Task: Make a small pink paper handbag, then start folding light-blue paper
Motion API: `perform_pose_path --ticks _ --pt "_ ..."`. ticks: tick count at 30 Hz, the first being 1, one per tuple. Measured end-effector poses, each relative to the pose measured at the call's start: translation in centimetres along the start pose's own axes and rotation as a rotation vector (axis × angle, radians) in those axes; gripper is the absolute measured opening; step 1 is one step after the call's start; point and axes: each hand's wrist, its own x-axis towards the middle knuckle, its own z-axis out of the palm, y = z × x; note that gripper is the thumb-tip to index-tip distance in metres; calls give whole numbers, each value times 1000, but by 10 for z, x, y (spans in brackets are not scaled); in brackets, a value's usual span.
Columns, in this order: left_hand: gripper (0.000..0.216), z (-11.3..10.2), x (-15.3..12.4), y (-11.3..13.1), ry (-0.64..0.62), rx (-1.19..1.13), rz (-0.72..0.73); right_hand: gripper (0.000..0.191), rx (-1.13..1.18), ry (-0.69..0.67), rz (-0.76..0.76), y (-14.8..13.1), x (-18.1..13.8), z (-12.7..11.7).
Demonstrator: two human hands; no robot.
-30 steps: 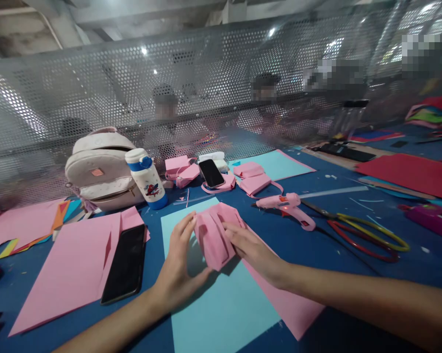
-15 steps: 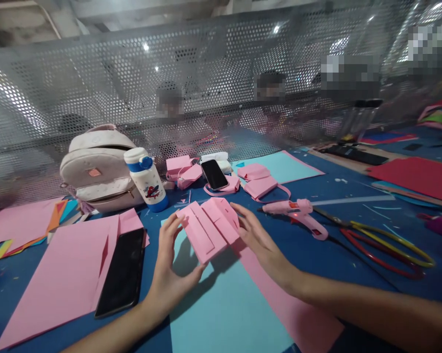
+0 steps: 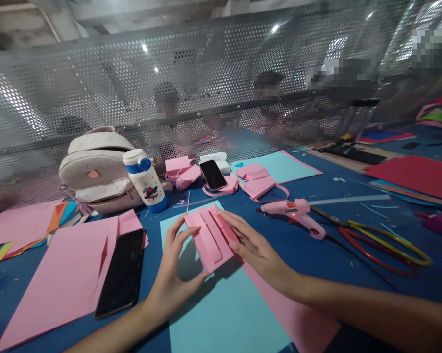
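A small folded pink paper piece, box-like with a strip across its face, is held up between both hands. My left hand grips its left edge, fingers at the top and thumb near the lower corner. At the right side, my right hand presses the flap with fingers and thumb. Beneath them lies a light blue sheet, with a pink sheet partly under it. To the right rest a pink glue gun and scissors with yellow and red handles.
A black phone lies on pink paper at left. Behind stand a white backpack and a bottle. Small pink paper bags and another phone sit near the perforated metal panel. Red sheets lie at right.
The right part of the pink paper piece has been folded upward and inward by my right hand. The piece has shifted slightly right and down, and my left index finger now rests on its face.
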Motion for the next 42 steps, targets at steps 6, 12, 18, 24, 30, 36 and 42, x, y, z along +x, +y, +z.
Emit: perform_pose_path --ticks 6,12,18,24,30,36,42 --pt "81 4 -1 -6 101 -66 22 57 119 80 82 4 3 2" --pt "83 7 1 -8 132 -58 10 55 164 128 164 -1 9 1" --pt "82 6 1 -7 92 -81 -2 56 213 79 150 -5 9 4" --pt "58 1 5 7 -5 96 63 67 212 -51 132 -2 3 10" --pt "40 -2 5 8 -25 159 73 76 225 -131 110 -1 2 13" --pt "12 -13 9 3 18 163 91 92 103 -200 160 -5 -3 15" --pt "16 -29 9 0 -30 158 70 70 60 -178 184 -12 -3 13"
